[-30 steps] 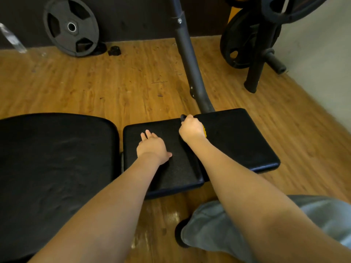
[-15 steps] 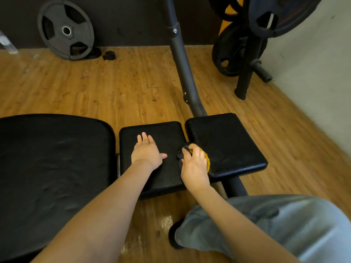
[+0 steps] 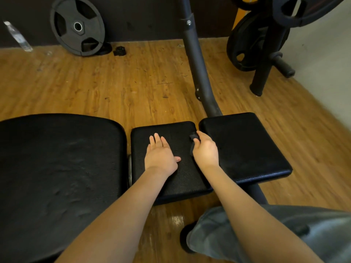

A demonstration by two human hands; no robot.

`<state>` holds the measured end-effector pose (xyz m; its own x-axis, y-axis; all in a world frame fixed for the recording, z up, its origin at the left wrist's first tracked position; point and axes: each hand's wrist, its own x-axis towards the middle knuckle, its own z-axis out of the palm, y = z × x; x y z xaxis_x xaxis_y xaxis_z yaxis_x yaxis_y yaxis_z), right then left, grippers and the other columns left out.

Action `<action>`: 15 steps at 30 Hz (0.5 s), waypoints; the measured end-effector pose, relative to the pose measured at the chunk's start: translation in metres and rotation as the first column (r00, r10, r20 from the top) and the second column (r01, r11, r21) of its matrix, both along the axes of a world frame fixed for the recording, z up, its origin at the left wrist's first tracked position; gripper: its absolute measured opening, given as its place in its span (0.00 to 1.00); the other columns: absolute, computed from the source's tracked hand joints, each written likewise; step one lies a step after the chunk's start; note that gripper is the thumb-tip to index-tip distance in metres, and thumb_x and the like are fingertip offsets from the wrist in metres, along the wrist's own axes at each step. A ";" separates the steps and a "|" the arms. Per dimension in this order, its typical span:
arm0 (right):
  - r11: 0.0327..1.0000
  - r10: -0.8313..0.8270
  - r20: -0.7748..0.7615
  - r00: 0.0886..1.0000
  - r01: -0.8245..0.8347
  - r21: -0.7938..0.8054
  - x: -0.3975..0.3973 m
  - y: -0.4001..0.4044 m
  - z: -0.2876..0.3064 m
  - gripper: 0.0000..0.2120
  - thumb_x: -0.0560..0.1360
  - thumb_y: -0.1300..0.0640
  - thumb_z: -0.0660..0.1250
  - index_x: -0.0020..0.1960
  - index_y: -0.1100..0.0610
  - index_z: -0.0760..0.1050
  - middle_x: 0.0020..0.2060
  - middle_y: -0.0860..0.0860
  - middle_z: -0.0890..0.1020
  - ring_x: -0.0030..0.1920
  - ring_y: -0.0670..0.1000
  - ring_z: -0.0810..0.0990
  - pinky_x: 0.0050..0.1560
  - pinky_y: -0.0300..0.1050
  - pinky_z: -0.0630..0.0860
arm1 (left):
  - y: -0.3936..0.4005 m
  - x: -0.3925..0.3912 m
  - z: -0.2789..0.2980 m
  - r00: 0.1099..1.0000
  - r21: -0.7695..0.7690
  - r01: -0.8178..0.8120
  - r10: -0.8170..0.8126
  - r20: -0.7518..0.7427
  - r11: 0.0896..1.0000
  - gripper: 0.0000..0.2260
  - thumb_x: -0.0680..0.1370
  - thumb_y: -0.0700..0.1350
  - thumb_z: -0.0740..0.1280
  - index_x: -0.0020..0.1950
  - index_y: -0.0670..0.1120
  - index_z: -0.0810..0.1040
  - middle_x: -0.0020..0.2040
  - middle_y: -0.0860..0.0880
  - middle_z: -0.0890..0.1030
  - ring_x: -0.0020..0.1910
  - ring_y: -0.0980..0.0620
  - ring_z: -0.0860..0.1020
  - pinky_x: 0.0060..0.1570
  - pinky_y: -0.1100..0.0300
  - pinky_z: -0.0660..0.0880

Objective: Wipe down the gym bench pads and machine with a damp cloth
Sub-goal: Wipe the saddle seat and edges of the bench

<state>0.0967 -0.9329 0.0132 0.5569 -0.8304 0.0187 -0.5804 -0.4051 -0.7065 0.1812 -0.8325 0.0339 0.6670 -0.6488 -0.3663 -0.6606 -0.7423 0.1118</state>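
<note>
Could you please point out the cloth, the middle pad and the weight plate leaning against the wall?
cloth [image 3: 193, 137], head view, dark corner past the fingers.
middle pad [image 3: 182, 179], head view, bare top.
weight plate [image 3: 64, 25], head view, face.

A single wide-angle head view looks forward and steeply down from close above the bench pads [image 3: 171, 168], both forearms entering from 6 o'clock, the wooden floor [image 3: 133, 82] and dark wall toward 12 o'clock.
</note>
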 end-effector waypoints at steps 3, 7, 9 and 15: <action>0.998 -0.062 -0.009 0.998 0.062 0.032 0.010 -0.003 0.007 0.16 0.80 0.61 0.57 0.67 0.62 0.70 0.61 0.59 0.77 0.61 0.57 0.75 0.57 0.45 0.71 | -0.001 -0.001 0.000 1.000 0.008 -0.008 0.008 0.003 1.000 0.38 0.80 0.56 0.60 0.77 0.37 0.43 0.77 0.38 0.41 0.76 0.40 0.42 0.75 0.50 0.48; 0.986 -0.128 -0.084 0.988 0.136 0.096 0.029 -0.016 0.014 0.13 0.81 0.60 0.56 0.62 0.63 0.73 0.56 0.61 0.78 0.56 0.59 0.77 0.51 0.47 0.72 | -0.002 -0.002 0.001 1.000 0.013 -0.025 0.025 -0.006 1.000 0.38 0.80 0.55 0.61 0.77 0.38 0.42 0.77 0.38 0.40 0.76 0.41 0.41 0.75 0.50 0.48; 0.982 -0.148 -0.096 0.984 0.158 0.105 0.039 -0.022 0.015 0.13 0.81 0.60 0.56 0.61 0.63 0.73 0.55 0.61 0.78 0.57 0.59 0.77 0.51 0.47 0.72 | -0.003 -0.002 0.001 1.000 0.018 -0.023 0.023 -0.001 1.000 0.38 0.80 0.55 0.61 0.77 0.38 0.42 0.77 0.38 0.40 0.76 0.41 0.41 0.75 0.50 0.48; 0.990 -0.117 -0.150 0.982 0.127 0.062 0.041 -0.022 0.020 0.14 0.81 0.59 0.56 0.63 0.63 0.72 0.56 0.61 0.79 0.57 0.59 0.78 0.52 0.47 0.74 | -0.003 -0.002 0.002 1.000 0.034 -0.012 0.012 -0.006 0.999 0.38 0.80 0.55 0.61 0.77 0.37 0.42 0.77 0.38 0.40 0.76 0.40 0.41 0.74 0.49 0.47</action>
<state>0.1381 -0.9550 0.0331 0.4436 -0.8886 -0.1164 -0.7209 -0.2767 -0.6354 0.1790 -0.8353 0.0361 0.6724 -0.6275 -0.3925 -0.6508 -0.7539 0.0903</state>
